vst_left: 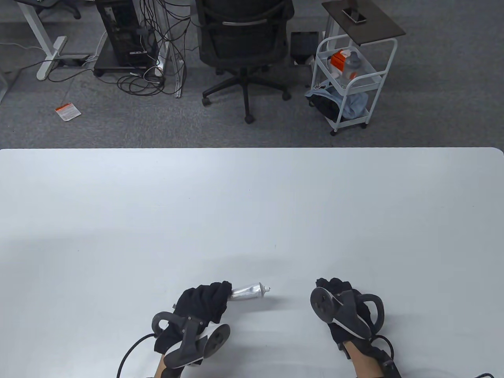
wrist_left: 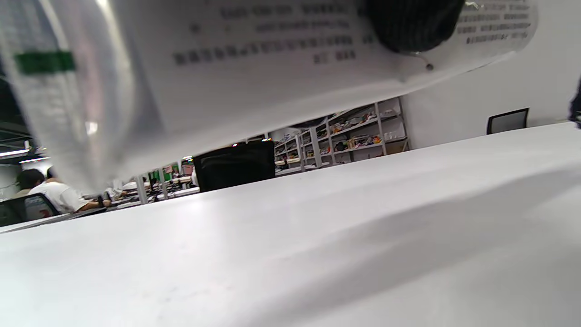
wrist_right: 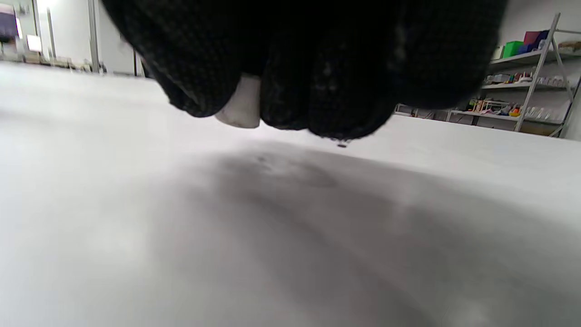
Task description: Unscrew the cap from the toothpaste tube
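Left hand [vst_left: 204,301] grasped the silvery metal toothpaste tube [vst_left: 249,291] low over the white desk [vst_left: 252,204], bare threaded nozzle pointing right. Right hand [vst_left: 334,295], well apart, clenched round the small white tube cap [wrist_right: 239,109] (apparently off already). Best set it down gently, upright.

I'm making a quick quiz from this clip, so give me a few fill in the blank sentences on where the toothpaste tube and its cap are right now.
1. The toothpaste tube is held by the ____ hand.
2. The tube's nozzle is ____, with no cap on it.
3. The white cap sits among the fingers of the ____ hand.

Missing words: left; bare; right
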Demonstrator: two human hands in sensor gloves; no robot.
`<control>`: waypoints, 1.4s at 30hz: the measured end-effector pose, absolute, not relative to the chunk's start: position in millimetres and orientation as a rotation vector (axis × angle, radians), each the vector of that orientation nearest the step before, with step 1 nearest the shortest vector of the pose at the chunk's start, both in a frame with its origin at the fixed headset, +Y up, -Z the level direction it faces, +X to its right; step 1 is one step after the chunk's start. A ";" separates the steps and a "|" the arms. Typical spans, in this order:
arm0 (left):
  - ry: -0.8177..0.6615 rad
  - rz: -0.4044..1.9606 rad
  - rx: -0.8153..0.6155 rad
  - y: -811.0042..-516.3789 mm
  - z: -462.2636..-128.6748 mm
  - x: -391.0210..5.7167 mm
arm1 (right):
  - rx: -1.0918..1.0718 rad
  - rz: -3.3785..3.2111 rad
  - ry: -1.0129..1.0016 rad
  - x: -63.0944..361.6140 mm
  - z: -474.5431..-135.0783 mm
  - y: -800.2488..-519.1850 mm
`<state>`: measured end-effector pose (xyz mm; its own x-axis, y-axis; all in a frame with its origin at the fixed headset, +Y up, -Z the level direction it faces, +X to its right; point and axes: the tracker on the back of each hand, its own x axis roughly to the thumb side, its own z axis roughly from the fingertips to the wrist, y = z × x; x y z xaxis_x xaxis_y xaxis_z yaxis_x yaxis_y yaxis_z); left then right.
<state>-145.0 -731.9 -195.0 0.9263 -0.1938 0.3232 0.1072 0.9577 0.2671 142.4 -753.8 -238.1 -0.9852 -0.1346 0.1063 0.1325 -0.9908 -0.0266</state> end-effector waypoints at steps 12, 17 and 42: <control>-0.147 -0.135 0.102 -740.3 -219.8 -153.5 | -0.149 -2.945 0.012 136.0 -233.6 -755.3; -0.076 -0.135 0.022 -743.5 -230.5 -152.9 | -0.164 -3.094 0.290 145.8 -225.8 -739.7; 0.017 -0.256 -0.053 -752.1 -244.1 -162.0 | -0.255 -3.155 0.273 149.6 -223.3 -734.6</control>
